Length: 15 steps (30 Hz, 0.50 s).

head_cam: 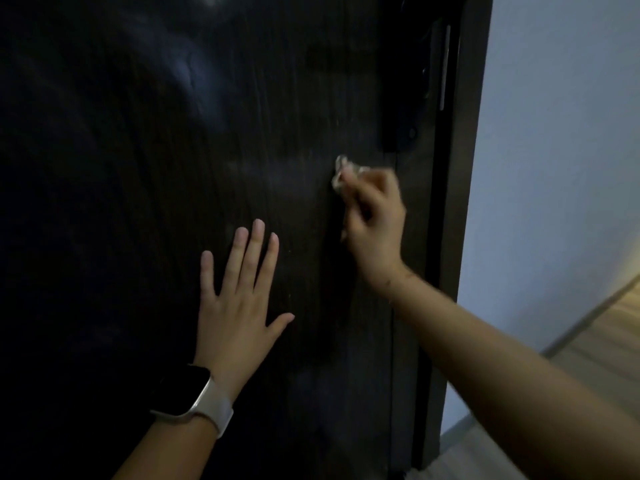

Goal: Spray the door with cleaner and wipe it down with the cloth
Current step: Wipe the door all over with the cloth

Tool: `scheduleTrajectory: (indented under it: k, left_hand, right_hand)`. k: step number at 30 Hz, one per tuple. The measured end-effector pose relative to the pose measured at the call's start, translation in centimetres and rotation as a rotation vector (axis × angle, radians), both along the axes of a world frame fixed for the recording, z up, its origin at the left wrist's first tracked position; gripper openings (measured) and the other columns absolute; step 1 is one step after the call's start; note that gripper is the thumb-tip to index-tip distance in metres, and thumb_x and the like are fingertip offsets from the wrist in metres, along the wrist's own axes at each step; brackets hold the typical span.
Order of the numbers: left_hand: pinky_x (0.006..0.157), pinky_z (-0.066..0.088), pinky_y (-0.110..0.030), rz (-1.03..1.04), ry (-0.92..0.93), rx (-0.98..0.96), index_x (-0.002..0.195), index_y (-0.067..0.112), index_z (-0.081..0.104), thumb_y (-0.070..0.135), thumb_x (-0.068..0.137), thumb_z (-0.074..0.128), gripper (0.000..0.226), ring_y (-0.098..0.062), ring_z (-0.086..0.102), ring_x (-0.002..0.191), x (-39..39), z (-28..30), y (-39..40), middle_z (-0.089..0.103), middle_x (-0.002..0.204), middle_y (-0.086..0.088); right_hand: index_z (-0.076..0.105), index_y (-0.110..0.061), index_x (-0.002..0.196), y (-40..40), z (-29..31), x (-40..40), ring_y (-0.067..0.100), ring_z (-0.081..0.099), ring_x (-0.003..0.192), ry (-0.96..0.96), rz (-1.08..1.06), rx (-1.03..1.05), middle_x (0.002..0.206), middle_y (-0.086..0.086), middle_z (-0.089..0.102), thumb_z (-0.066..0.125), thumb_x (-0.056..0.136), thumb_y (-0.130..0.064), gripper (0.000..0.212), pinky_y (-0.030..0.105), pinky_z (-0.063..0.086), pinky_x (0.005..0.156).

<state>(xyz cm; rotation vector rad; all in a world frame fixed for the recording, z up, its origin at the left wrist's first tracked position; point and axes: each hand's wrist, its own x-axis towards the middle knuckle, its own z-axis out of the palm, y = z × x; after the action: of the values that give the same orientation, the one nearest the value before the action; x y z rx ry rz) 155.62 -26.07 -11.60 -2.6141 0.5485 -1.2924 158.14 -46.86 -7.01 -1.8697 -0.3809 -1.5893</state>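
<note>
A dark wood-grain door (156, 168) fills most of the view. My left hand (239, 306) lies flat against it with fingers spread, a white-strapped watch on the wrist. My right hand (374, 220) is blurred and pressed to the door near its right edge, closed on a small pale cloth (341, 171) that pokes out above the fingers. No spray bottle is in sight.
A black lock plate (403, 126) with a handle sits just above the right hand. The door's edge and dark frame (453, 237) run down the right. Beyond are a pale wall (561, 133) and light wood floor (602, 341).
</note>
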Motion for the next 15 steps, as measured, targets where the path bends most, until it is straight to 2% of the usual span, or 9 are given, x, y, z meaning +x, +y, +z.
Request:
scheduleTrajectory:
  k: [1,3,5,7,9,11,14,15]
  left_hand:
    - [0.117,-0.016,-0.048,-0.018,0.001,-0.006,0.155,0.01,0.013,0.058,0.062,0.08,0.124,-0.026,-0.004,0.151,0.0,0.0,0.1,-0.004,0.164,-0.011]
    - [0.118,-0.014,-0.046,-0.059,0.019,-0.008,0.155,0.01,0.013,0.053,0.059,0.083,0.127,-0.026,0.0,0.151,-0.2,0.3,0.5,-0.001,0.164,-0.011]
    - [0.119,-0.012,-0.043,-0.08,0.036,0.013,0.155,0.01,0.014,0.049,0.06,0.084,0.125,-0.024,0.001,0.151,-0.6,0.6,1.1,0.0,0.164,-0.01]
    - [0.12,-0.01,-0.04,-0.075,0.043,0.017,0.154,0.01,0.017,0.044,0.063,0.084,0.118,-0.023,-0.001,0.151,-1.1,0.9,2.0,0.0,0.164,-0.009]
    - [0.119,-0.013,-0.042,-0.04,0.045,-0.014,0.153,0.009,0.021,0.043,0.064,0.083,0.113,-0.024,-0.005,0.151,-1.7,1.0,3.1,-0.001,0.164,-0.01]
    - [0.118,-0.016,-0.045,0.015,0.064,-0.066,0.154,0.01,0.021,0.047,0.063,0.083,0.116,-0.025,-0.009,0.15,-2.1,0.8,4.2,-0.003,0.163,-0.01]
    - [0.117,-0.019,-0.044,0.035,0.102,-0.092,0.155,0.01,0.014,0.057,0.057,0.083,0.128,-0.025,-0.01,0.15,-2.1,0.4,5.0,-0.005,0.164,-0.01]
    - [0.117,-0.019,-0.044,0.027,0.11,-0.089,0.155,0.01,0.012,0.059,0.055,0.083,0.132,-0.025,-0.009,0.15,-2.0,0.3,5.1,-0.006,0.164,-0.009]
  right_hand:
    - [0.062,-0.011,0.124,1.0,-1.9,0.0,0.021,0.055,0.104,-0.03,0.002,-0.097,0.115,0.009,0.052,0.055,0.092,-0.004,0.033,0.039,0.051,0.086]
    - [0.057,-0.011,0.129,2.5,-7.4,-0.9,0.022,0.052,0.107,-0.01,0.074,-0.336,0.119,0.011,0.05,0.051,0.094,-0.004,0.036,0.034,0.045,0.09]
    - [0.056,-0.012,0.13,2.5,-12.6,-2.2,0.025,0.053,0.105,0.142,0.168,-0.559,0.12,0.01,0.05,0.055,0.091,-0.003,0.04,0.034,0.047,0.087]
    - [0.061,-0.014,0.127,1.5,-14.6,-3.1,0.022,0.055,0.106,0.306,0.212,-0.701,0.12,0.005,0.053,0.057,0.091,-0.004,0.038,0.036,0.051,0.085]
    - [0.067,-0.014,0.121,0.5,-13.1,-3.4,0.019,0.057,0.108,0.304,0.267,-0.665,0.118,0.003,0.058,0.058,0.089,0.001,0.037,0.035,0.051,0.087]
    - [0.07,-0.011,0.116,0.1,-9.5,-3.6,0.014,0.057,0.108,0.193,0.239,-0.504,0.115,0.0,0.058,0.059,0.085,0.008,0.038,0.028,0.048,0.092]
    - [0.068,-0.011,0.118,0.4,-3.1,-2.9,-0.003,0.05,0.097,0.081,0.077,-0.186,0.107,0.0,0.051,0.061,0.088,0.006,0.036,0.012,0.044,0.082]
    - [0.067,-0.012,0.119,1.0,-1.5,-2.6,-0.005,0.05,0.094,0.07,0.057,-0.077,0.106,0.0,0.049,0.061,0.09,0.003,0.034,0.01,0.045,0.078]
